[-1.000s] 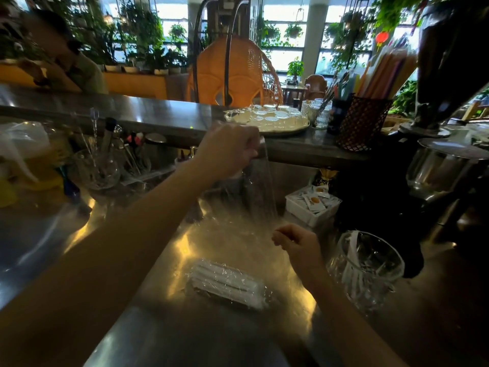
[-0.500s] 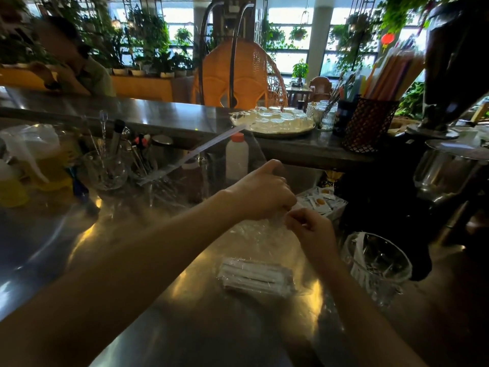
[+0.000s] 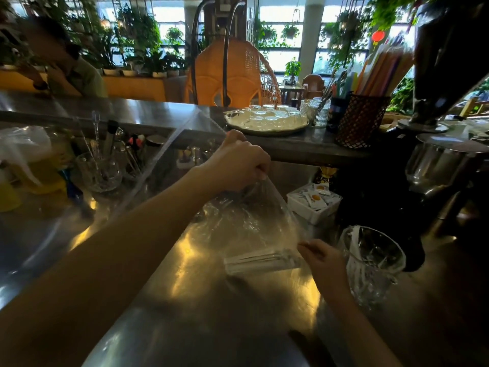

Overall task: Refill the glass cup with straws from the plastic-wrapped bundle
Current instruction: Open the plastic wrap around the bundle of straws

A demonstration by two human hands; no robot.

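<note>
Straw bundle [image 3: 262, 260]: white wrapped straws, inside clear plastic wrap [image 3: 254, 221], low over the steel desk [image 3: 185, 327], just left of the glass cup.
L hand [image 3: 238, 165]: raised over the desk, fingers pinched on the wrap's top edge, pulling the film up taut.
R hand [image 3: 321, 258]: at the bundle's right end, fingers closed on wrap there; can't tell if they touch the straws.
Glass cup [image 3: 370, 266]: upright on desk, right of R hand, few white straws in it.
White tray [image 3: 312, 205]: sachets, behind the cup.
</note>
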